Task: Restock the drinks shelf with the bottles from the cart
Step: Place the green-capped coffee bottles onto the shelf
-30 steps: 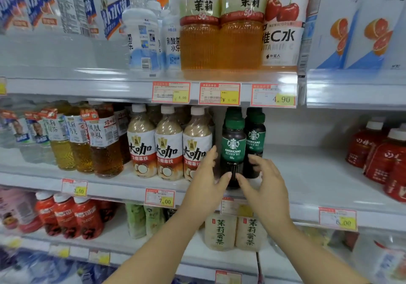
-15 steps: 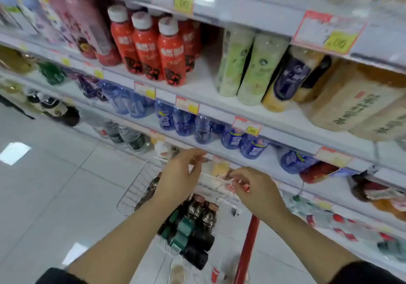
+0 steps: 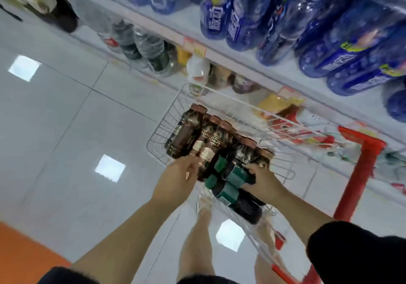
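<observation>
A white wire cart basket [image 3: 163,127] with a red frame stands below me beside the shelving. Several dark coffee bottles lie in it: brown-capped ones [image 3: 186,130] at the far end, green-capped ones [image 3: 228,192] nearer me. My right hand [image 3: 262,181] is wrapped around a green-capped bottle [image 3: 235,175] at the basket's near right. My left hand [image 3: 178,179] reaches onto a brown-capped bottle [image 3: 206,154]; its fingers touch the bottle, and the grip is hidden by the hand's back.
The lower shelves run along the upper right, filled with blue bottles [image 3: 246,15] and water bottles [image 3: 149,46]. The cart's red post [image 3: 358,174] rises on the right. Grey tiled floor [image 3: 66,119] spreads to the left, with an orange strip [image 3: 19,255] at the bottom left. My legs show under the basket.
The view has swung down from the coffee shelf to the cart. Both hands left the shelved green bottles, dropped into the basket, and the right hand closed around a green-capped bottle.
</observation>
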A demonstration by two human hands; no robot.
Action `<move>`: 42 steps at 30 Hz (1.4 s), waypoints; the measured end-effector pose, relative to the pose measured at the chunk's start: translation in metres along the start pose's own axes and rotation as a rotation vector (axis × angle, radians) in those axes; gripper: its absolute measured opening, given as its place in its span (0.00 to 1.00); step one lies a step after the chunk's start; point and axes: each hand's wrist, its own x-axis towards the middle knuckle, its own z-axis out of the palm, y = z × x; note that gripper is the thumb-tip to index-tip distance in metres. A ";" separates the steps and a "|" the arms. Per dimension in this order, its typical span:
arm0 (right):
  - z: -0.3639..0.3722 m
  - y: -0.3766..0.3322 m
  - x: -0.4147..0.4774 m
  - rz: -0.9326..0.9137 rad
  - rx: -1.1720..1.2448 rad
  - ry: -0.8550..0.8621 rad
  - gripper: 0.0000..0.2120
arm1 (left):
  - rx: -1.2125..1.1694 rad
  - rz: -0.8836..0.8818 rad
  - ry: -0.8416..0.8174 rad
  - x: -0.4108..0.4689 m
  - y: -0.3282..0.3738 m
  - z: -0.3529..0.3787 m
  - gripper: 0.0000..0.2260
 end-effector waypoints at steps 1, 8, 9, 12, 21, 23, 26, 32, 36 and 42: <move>0.003 0.002 0.007 0.021 -0.003 -0.034 0.33 | 0.012 0.001 -0.019 0.003 -0.005 0.003 0.12; 0.007 0.015 0.020 -0.031 -0.111 -0.022 0.32 | 0.139 -0.024 -0.239 0.025 -0.015 0.026 0.14; 0.006 0.014 0.017 -0.047 -0.105 0.023 0.28 | 0.146 -0.018 -0.286 0.027 -0.014 0.030 0.15; 0.002 0.012 0.005 -0.025 -0.035 0.182 0.27 | 0.207 -0.012 -0.438 0.033 -0.011 0.040 0.19; -0.021 0.018 -0.031 -0.042 0.250 0.320 0.31 | 0.070 -0.131 -0.540 0.043 0.004 0.056 0.17; -0.024 0.021 -0.035 -0.045 0.267 0.350 0.32 | -0.069 -0.190 -0.409 0.044 0.011 0.063 0.17; -0.029 0.027 -0.038 -0.030 0.301 0.399 0.32 | -0.213 -0.291 -0.189 0.047 0.026 0.083 0.13; -0.038 0.037 -0.040 -0.027 0.420 0.447 0.25 | -0.363 -0.395 -0.138 0.055 0.040 0.120 0.26; -0.042 0.039 -0.037 -0.042 0.448 0.465 0.23 | -0.435 -0.440 -0.069 0.055 0.052 0.140 0.25; -0.046 0.045 -0.035 -0.054 0.499 0.474 0.22 | -0.490 -0.492 0.015 0.051 0.059 0.161 0.38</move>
